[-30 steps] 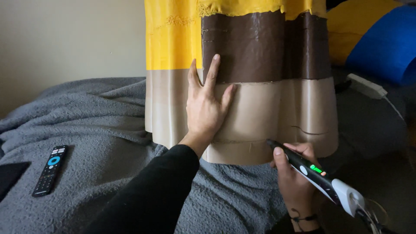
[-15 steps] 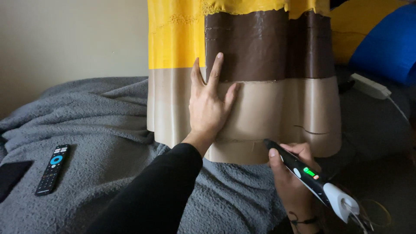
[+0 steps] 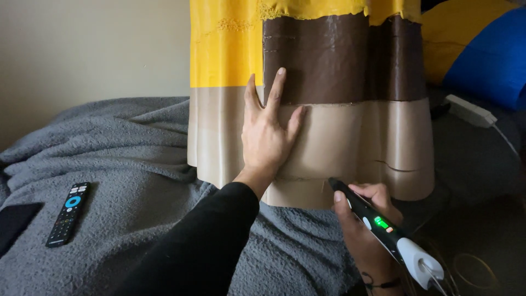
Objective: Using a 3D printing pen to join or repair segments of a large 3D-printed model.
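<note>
Grey blanket (image 3: 137, 181) underneath; my left hand (image 3: 268, 137) lies flat, open against the striped shell (image 3: 339, 137), right hand's (image 3: 364, 219) grip closed around the pen tool (image 3: 378, 225). Tip could slip off that lower-centre seam if the shell wobbles.

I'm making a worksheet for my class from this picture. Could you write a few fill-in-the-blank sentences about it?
1. The left hand lies flat against the large ribbed shell, whose lowest band is ____ in colour.
2. The right hand holds a pen-shaped tool with a small ____ light glowing on it.
3. The remote control lies on a ____ blanket.
4. The band above the brown one is ____.

Missing words: beige; green; grey; yellow
</note>
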